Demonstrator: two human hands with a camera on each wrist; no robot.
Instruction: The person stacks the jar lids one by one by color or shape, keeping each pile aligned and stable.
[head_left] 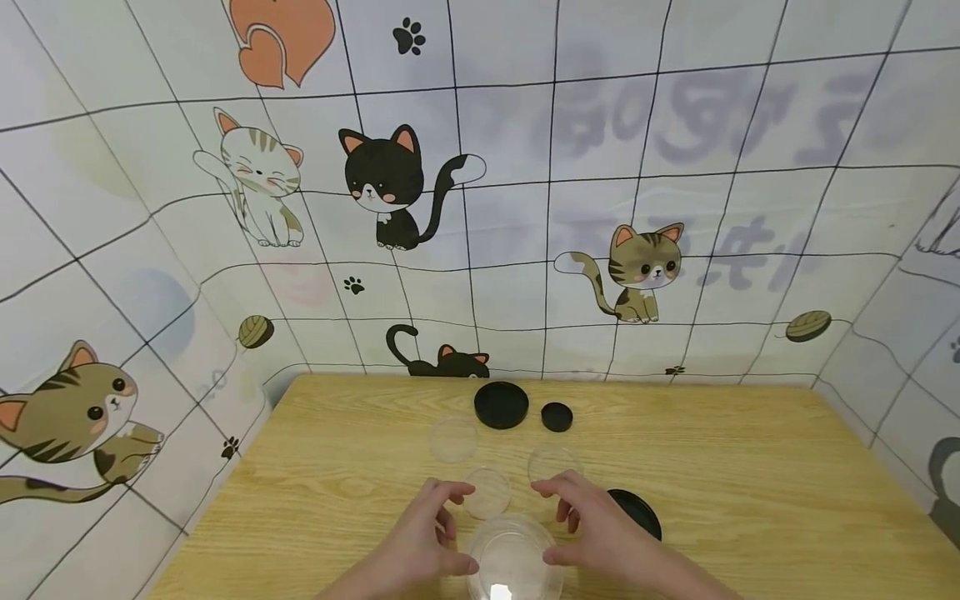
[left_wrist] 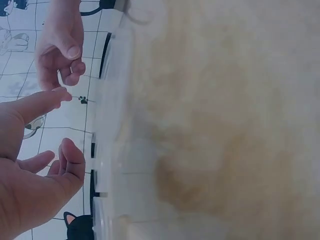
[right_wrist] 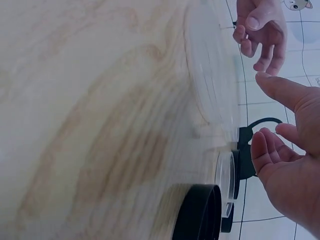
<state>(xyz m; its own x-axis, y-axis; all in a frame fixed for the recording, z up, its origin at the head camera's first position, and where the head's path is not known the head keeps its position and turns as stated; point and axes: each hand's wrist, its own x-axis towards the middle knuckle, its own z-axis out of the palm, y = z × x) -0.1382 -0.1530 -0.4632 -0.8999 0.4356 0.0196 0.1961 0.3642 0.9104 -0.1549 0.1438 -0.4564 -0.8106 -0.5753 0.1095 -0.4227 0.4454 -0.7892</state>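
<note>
A large clear round dish (head_left: 517, 537) with concentric rims lies on the near part of the table, glare on its lower part. My left hand (head_left: 420, 537) hovers at its left side, fingers bent loosely and thumb apart. Across from it, my right hand (head_left: 600, 529) is held the same way at the right side, thumb tip overlapping the rim in the head view. Both wrist views show gaps between fingers and thumb, with nothing held. The low clear wall (right_wrist: 207, 70) of the dish shows in the right wrist view. A black round lid (head_left: 641, 515) is partly hidden behind my right hand.
Beyond the hands lie clear thin discs, one at the back left (head_left: 453, 439), one in the middle (head_left: 489, 492) and one at right (head_left: 553, 461). Farther back are a large black disc (head_left: 501, 405) and a small black disc (head_left: 557, 417). A cat-print curtain (head_left: 510, 217) surrounds the wooden table (head_left: 720, 467).
</note>
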